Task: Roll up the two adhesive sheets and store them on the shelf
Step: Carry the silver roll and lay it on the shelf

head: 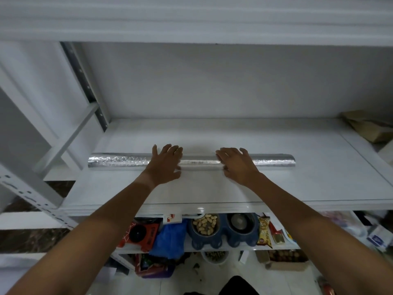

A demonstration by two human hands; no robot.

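A silver, embossed adhesive sheet (119,161) lies partly rolled into a long tube across the white shelf (319,184). Its flat, pale unrolled part (202,192) stretches from the tube toward the shelf's front edge. My left hand (164,165) presses palm down on the tube left of its middle, fingers spread. My right hand (236,165) rests on the tube right of the middle, fingers curled over it. Whether a second sheet lies under the first cannot be told.
A brown cardboard box (370,128) sits at the shelf's back right. Grey metal uprights (85,81) stand on the left. The lower shelf holds a bowl of peanuts (205,225), a blue bag (170,239), a red box (141,233) and snack packets (264,233).
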